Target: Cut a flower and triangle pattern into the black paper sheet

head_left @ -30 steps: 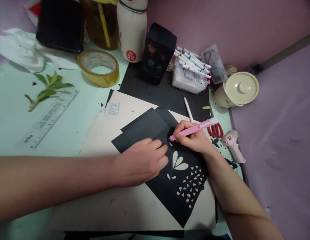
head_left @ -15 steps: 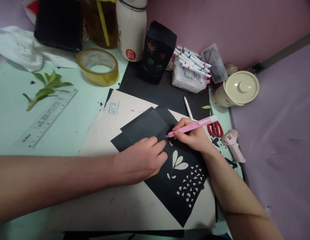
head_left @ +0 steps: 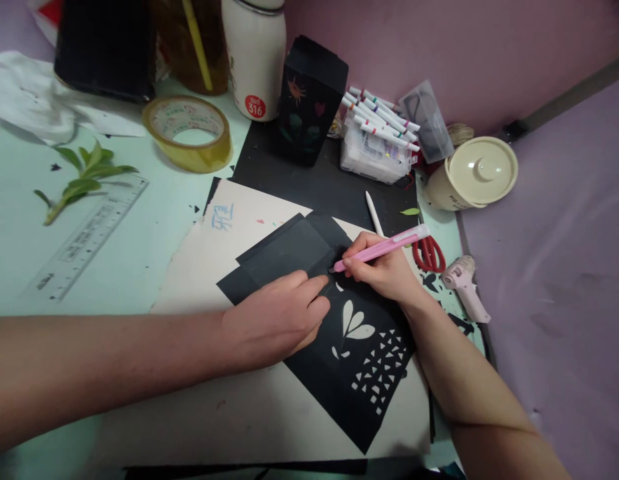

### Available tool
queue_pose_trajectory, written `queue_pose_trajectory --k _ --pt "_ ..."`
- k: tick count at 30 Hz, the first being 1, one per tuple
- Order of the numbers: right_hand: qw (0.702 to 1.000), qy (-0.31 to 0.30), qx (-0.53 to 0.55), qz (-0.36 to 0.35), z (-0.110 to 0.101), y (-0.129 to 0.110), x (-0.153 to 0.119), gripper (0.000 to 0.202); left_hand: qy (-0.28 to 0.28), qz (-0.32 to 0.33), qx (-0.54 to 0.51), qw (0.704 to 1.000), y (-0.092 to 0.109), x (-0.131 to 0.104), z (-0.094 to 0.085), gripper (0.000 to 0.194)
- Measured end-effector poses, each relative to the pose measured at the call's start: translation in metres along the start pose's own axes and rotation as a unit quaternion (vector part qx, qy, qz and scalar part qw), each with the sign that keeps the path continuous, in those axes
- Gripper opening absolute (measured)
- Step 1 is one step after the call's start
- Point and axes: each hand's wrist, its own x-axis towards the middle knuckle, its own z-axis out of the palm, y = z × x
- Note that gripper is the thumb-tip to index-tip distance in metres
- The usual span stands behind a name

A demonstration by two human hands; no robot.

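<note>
In the head view, my right hand [head_left: 382, 273] grips a pink craft knife [head_left: 376, 252] like a pen. The knife's tip touches black paper [head_left: 339, 400] that has white-showing cutouts: petal shapes [head_left: 356, 323] and several small triangles and squares [head_left: 382, 360]. My left hand [head_left: 282, 313] is closed, its fingers curled and pressed on the same paper, fingertips just left of the knife tip. What lies under its palm is hidden. Beneath the paper lies a large off-white board [head_left: 189, 400] with blue writing near its top.
Left are a clear ruler [head_left: 89, 233], a leafy sprig [head_left: 84, 177] and a tape roll [head_left: 189, 133]. Behind stand a white bottle [head_left: 254, 60], a black box [head_left: 312, 100] and markers [head_left: 382, 120]. Right are a lidded pot [head_left: 472, 173], red-handled scissors [head_left: 429, 255] and a glue gun [head_left: 466, 287].
The whole view has shifted slightly, so most things sit a little farther left. The knife has moved slightly with my right hand; both hands keep nearly the same pose on the paper.
</note>
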Motion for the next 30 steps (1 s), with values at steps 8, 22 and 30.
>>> queue_pose_trajectory --k 8,22,30 --pt "1.000 0.008 0.018 0.002 0.0019 -0.0008 0.0012 0.019 0.006 -0.018 -0.006 1.000 -0.0015 -0.0022 0.0030 0.014" --pt "0.999 0.024 0.005 0.021 0.0040 0.0000 0.0017 0.033 0.019 -0.027 -0.001 0.999 -0.0003 -0.0018 0.0049 0.014" --pt "1.000 0.024 0.010 0.014 0.0033 -0.0058 -0.0012 0.022 -0.029 -0.018 0.021 0.999 0.0000 -0.0048 0.0068 0.021"
